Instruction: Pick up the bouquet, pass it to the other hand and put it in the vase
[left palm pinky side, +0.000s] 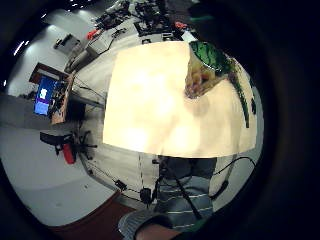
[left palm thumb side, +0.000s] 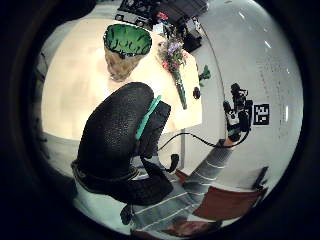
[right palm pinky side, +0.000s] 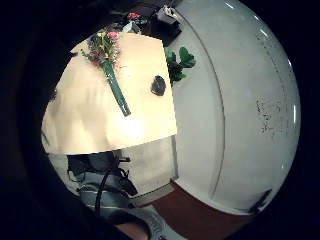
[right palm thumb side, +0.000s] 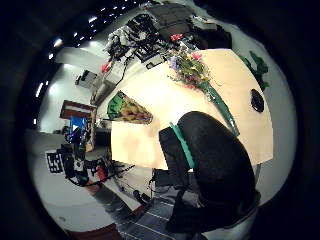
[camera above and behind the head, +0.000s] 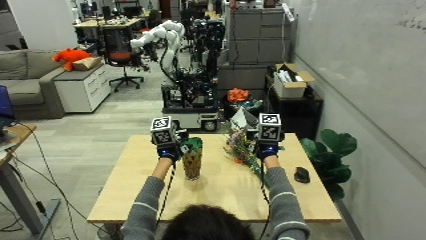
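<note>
Bouquet (camera above and behind the head: 241, 147) lies flat on the table (camera above and behind the head: 133, 197), right of centre, blooms toward the far edge and its green wrapped stem toward the near right, just beside the raised right hand (camera above and behind the head: 267, 149). It looks light and floppy at the flowers, so the stiffer wrapped stem is probably the best place to hold. One bouquet, one vase (camera above and behind the head: 192, 157) standing upright left of it, one dark mouse (camera above and behind the head: 302, 174) at the right. Neither hand holds anything; whether the fingers of the left hand (camera above and behind the head: 169, 150) or the right are curled cannot be told.

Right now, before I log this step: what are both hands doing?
Left hand: cannot be told; bouquet not in it.
Right hand: cannot be told; bouquet lies on the table.
</note>
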